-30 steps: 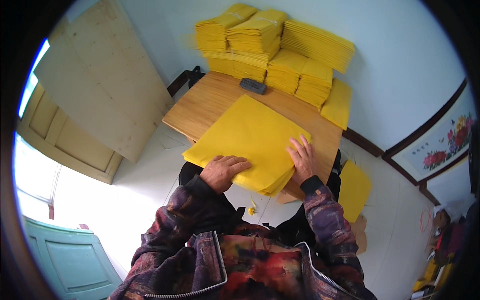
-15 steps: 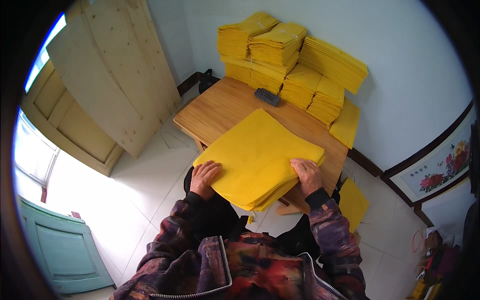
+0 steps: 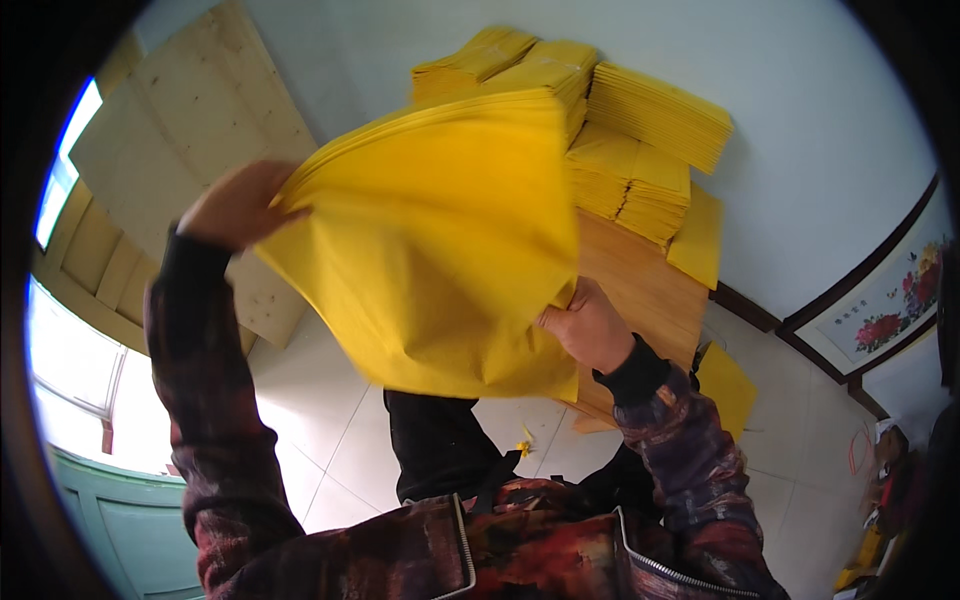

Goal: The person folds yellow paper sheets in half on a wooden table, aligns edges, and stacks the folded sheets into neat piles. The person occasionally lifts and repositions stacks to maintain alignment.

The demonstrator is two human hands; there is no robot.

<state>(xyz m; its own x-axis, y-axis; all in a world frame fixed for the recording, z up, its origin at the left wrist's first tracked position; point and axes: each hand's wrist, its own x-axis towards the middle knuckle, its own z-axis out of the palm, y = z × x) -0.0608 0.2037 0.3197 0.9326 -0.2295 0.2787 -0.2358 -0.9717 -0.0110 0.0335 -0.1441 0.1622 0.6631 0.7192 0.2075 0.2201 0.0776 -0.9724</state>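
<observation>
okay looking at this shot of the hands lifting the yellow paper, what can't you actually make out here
Head view only:
- Left hand: fingertips tucked behind the bundle of yellow sheets, so the grip is hidden.
- Right hand: fingers also covered by the bundle.
- Wooden table: mostly screened by the raised bundle; what lies on it there is unseen.
- Bundle: motion-blurred, sheet count unreadable.
- Framed flower picture: small, bent at the rim.

I count two hands of mine, the left hand (image 3: 235,205) and the right hand (image 3: 590,328), both on one lifted sheaf of yellow paper (image 3: 440,240). One wooden table (image 3: 640,290) carries about five stacks of yellow sheets (image 3: 640,140). One framed flower picture (image 3: 880,310) hangs on the wall, and two loose yellow sheets (image 3: 728,385) hang by the table.
</observation>
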